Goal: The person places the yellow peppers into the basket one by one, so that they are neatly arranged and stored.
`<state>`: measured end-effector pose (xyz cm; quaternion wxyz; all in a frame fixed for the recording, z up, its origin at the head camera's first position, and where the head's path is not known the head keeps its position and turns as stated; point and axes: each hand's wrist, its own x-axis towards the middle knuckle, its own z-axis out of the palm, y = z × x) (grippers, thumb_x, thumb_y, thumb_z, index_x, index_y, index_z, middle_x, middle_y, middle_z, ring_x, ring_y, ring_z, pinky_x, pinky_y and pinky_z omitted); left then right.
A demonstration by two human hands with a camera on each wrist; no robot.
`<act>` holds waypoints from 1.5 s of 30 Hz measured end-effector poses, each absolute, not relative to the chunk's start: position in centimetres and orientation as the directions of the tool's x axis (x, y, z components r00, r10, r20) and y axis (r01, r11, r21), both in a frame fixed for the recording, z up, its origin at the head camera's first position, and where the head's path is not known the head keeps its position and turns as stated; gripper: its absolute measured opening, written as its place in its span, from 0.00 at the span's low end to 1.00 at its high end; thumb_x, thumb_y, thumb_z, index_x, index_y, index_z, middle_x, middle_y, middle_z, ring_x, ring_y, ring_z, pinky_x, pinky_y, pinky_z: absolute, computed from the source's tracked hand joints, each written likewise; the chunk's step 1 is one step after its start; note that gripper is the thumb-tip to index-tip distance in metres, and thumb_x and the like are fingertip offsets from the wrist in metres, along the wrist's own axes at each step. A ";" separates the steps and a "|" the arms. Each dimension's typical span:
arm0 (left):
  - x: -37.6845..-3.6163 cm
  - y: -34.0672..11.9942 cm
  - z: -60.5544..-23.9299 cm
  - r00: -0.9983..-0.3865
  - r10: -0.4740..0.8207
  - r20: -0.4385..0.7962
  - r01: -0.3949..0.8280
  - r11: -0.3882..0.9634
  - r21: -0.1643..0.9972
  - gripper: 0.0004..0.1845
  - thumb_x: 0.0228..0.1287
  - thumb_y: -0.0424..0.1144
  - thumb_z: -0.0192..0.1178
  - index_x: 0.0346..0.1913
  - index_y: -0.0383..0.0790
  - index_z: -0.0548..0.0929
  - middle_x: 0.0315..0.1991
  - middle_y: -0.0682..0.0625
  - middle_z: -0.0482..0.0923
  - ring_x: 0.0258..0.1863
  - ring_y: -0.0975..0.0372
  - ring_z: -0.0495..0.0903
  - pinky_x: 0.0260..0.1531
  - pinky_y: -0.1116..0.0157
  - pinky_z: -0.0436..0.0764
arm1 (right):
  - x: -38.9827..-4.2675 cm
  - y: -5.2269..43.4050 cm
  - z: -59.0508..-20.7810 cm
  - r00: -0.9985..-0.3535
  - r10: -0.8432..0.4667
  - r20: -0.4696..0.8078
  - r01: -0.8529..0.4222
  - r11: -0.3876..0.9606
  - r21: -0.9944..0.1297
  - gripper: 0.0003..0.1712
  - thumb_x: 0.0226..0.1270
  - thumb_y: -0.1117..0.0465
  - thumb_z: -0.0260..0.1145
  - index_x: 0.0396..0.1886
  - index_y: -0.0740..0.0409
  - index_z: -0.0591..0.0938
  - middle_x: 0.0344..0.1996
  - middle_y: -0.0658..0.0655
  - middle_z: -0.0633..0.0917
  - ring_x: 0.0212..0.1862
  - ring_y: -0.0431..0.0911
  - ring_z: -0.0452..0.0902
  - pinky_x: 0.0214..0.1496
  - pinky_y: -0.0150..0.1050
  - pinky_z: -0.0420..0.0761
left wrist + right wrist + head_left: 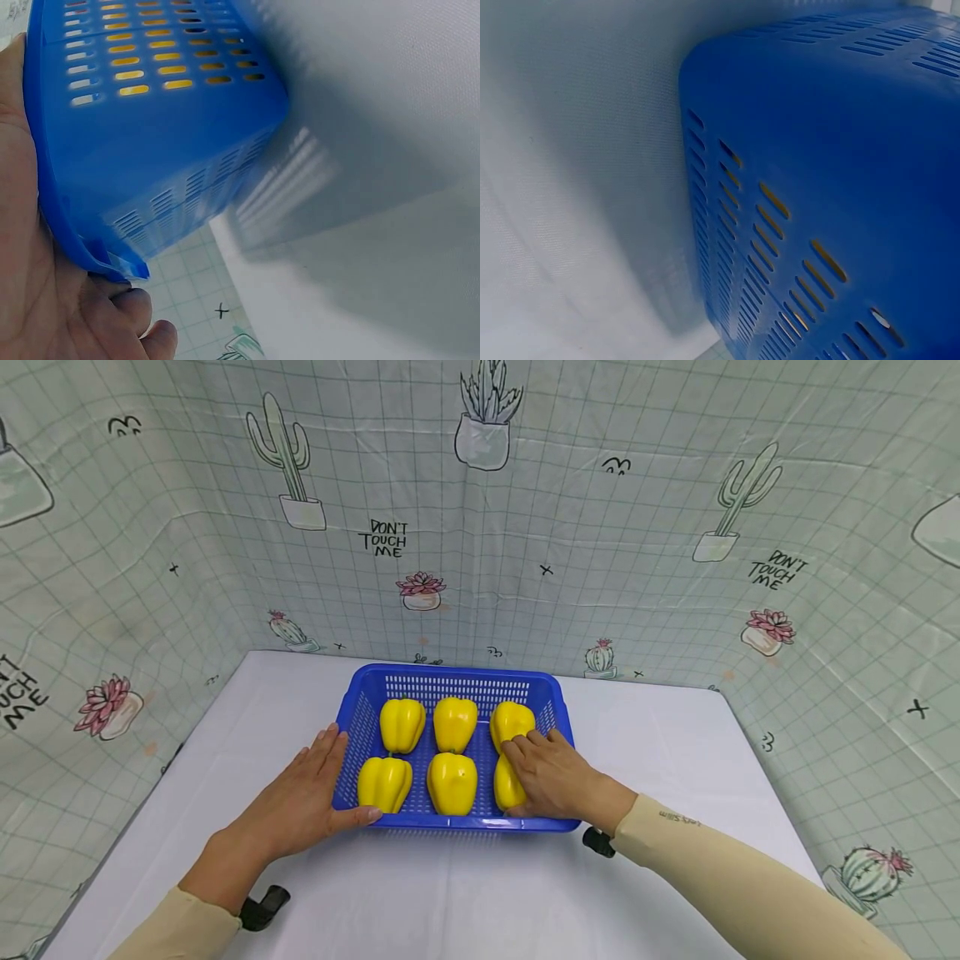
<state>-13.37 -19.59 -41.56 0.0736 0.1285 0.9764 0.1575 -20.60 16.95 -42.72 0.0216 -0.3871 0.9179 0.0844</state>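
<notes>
A blue plastic basket [457, 673] with slotted walls holds several yellow bell peppers, lying in two rows. My right hand [558, 777] reaches over the basket's right side and grips the front-right bell pepper [507, 787], covering much of it. Just behind that hand lies the back-right bell pepper [512, 720], close to its fingertips. My left hand [300, 802] rests along the basket's left rim with straight fingers, its thumb at the front-left corner. In the left wrist view, the palm lies against the rim. The right wrist view has only the basket's outer wall [817, 135], without the hand.
The basket stands on a white-covered table [450, 893]. Behind and around it hangs a checked cloth [495, 543] with cactus drawings. A black wrist device [264, 907] sits at the left wrist, another black device [598, 842] at the right.
</notes>
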 end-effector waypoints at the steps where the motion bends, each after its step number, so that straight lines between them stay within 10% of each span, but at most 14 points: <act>1: -13.4 -19.6 -41.6 -0.956 0.274 -0.103 0.227 0.917 0.328 0.70 0.60 0.81 0.57 0.82 0.24 0.50 0.84 0.29 0.46 0.83 0.37 0.51 0.81 0.38 0.53 | -20.6 17.0 -42.7 -0.701 -0.705 -0.111 -0.713 0.687 0.140 0.54 0.58 0.25 0.73 0.69 0.59 0.73 0.56 0.58 0.83 0.55 0.54 0.77 0.50 0.47 0.77; 26: -13.6 -19.4 -41.4 -0.955 0.277 -0.110 0.224 0.911 0.347 0.70 0.60 0.80 0.58 0.82 0.24 0.50 0.84 0.28 0.45 0.83 0.36 0.51 0.80 0.38 0.54 | -20.8 17.6 -42.6 -0.728 -0.680 -0.087 -0.684 0.728 0.037 0.55 0.60 0.24 0.70 0.72 0.59 0.74 0.62 0.59 0.81 0.61 0.55 0.76 0.58 0.50 0.77; 45: -13.6 -19.4 -41.4 -0.962 0.243 -0.126 0.189 0.923 0.335 0.69 0.58 0.78 0.63 0.82 0.24 0.52 0.83 0.27 0.47 0.83 0.34 0.47 0.81 0.36 0.49 | -19.3 19.2 -42.8 -0.801 -0.571 0.179 -0.585 0.811 -0.031 0.56 0.65 0.26 0.69 0.76 0.64 0.70 0.67 0.65 0.77 0.69 0.62 0.72 0.76 0.61 0.71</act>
